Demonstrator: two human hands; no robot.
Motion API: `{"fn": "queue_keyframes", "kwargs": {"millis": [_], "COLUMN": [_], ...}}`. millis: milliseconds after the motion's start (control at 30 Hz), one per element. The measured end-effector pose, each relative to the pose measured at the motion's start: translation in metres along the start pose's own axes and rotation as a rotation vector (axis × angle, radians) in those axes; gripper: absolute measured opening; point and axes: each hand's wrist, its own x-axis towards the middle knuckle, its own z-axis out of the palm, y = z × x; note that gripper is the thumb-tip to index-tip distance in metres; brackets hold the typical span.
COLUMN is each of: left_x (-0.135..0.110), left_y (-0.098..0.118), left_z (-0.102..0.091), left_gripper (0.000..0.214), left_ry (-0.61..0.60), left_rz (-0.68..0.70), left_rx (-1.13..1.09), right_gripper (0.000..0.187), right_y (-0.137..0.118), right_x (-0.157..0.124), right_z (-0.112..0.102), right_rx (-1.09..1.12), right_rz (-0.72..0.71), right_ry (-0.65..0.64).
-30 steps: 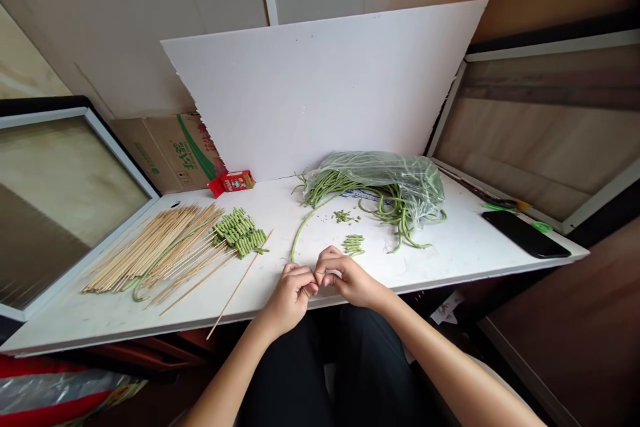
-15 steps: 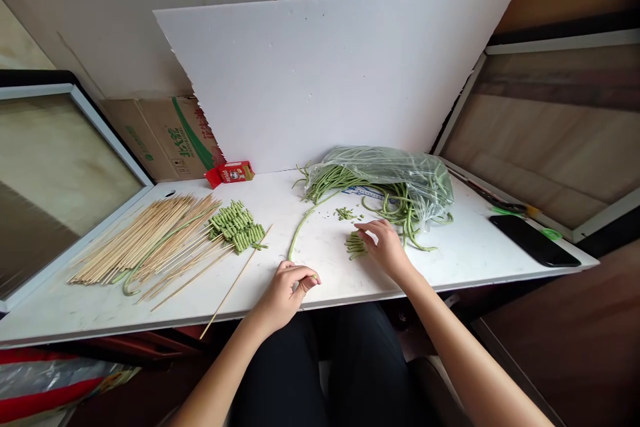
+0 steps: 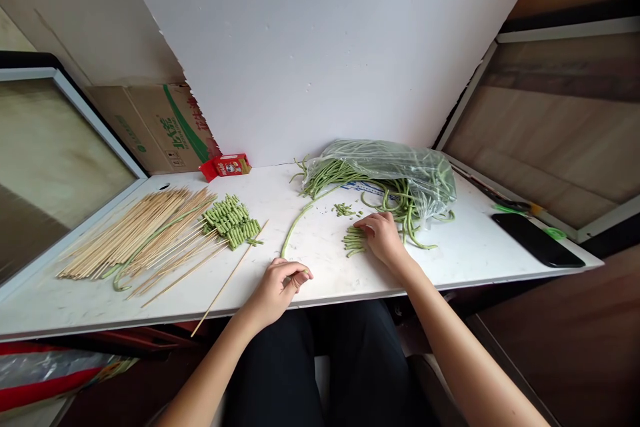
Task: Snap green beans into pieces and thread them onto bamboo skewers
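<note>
My left hand (image 3: 284,285), near the table's front edge, pinches one end of a long green bean (image 3: 295,225). The rest of that bean curves away over the table toward the bagged beans. Cut bean pieces (image 3: 353,240) lie side by side in a small row, and my right hand (image 3: 383,237) is down at their right end. Its fingers are closed together against the row; whether a piece is between them is hidden. Just behind the row are small bean ends (image 3: 344,210). On the left, skewered bean pieces (image 3: 233,221) lie stacked on their sticks.
Many bamboo skewers (image 3: 125,233) cover the left side, one long bean across them. A single skewer (image 3: 230,278) overhangs the front edge. At the back are a plastic bag of long beans (image 3: 380,160), a red box (image 3: 233,165) and a white board (image 3: 330,67). A black phone (image 3: 537,240) lies right.
My right hand has come down onto the row of cut pieces, fingers closer together. My left hand still pinches the bean. The whole view has shifted slightly.
</note>
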Motion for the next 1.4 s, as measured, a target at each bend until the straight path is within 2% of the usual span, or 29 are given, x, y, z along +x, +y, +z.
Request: {"fn": "queue_keyframes", "kwargs": {"millis": [200,400,467,533,600,667,800,867,933,1000,1167,1300,1400], "left_x": [-0.001,0.000,-0.001,-0.003,-0.006,-0.009,-0.013,-0.013,-0.011,-0.009,-0.008,-0.008,-0.006], "left_y": [-0.001,-0.002,-0.001,0.003,0.009,0.018,0.033,0.037,0.039,0.038,0.031,0.027,0.026], "left_z": [-0.001,0.000,0.001,0.003,0.003,0.002,-0.003,-0.004,-0.004,-0.002,0.002,0.001,-0.003], "left_gripper": [0.038,0.034,0.033,0.035,0.038,0.044,0.049,0.050,0.046,0.039,0.020,0.027,0.025], "left_ry": [-0.004,0.015,0.018,0.012,0.001,-0.013,-0.036,-0.032,-0.030,-0.011,0.064,0.063,0.094], "left_rz": [-0.009,0.046,0.097,0.132,0.144,0.147,0.145,0.149,0.168,0.190,0.162,0.093,0.111], "left_rx": [0.019,0.036,0.062,0.102,0.149,0.190,0.180,0.128,0.057,-0.015,-0.114,-0.148,-0.076], "right_gripper": [0.036,0.037,0.041,0.042,0.037,0.030,0.024,0.021,0.019,0.019,0.019,0.012,0.012], "right_y": [-0.006,-0.010,-0.015,-0.026,-0.043,-0.063,-0.100,-0.115,-0.127,-0.136,-0.142,-0.135,-0.128], "right_x": [-0.003,-0.010,-0.012,-0.013,-0.015,-0.017,-0.023,-0.028,-0.033,-0.037,-0.042,-0.040,-0.038], "right_z": [-0.005,-0.012,-0.016,-0.020,-0.025,-0.029,-0.040,-0.048,-0.055,-0.058,-0.049,-0.043,-0.044], "right_rx": [0.004,0.051,0.102,0.193,0.317,0.443,0.597,0.632,0.625,0.582,0.574,0.589,0.570], "right_rz": [-0.032,-0.059,-0.054,-0.067,-0.079,-0.074,-0.104,-0.160,-0.248,-0.313,-0.351,-0.420,-0.384], "right_ry": [-0.096,-0.089,-0.023,0.113,0.263,0.313,0.211,0.044,-0.182,-0.297,-0.294,-0.256,-0.218]}}
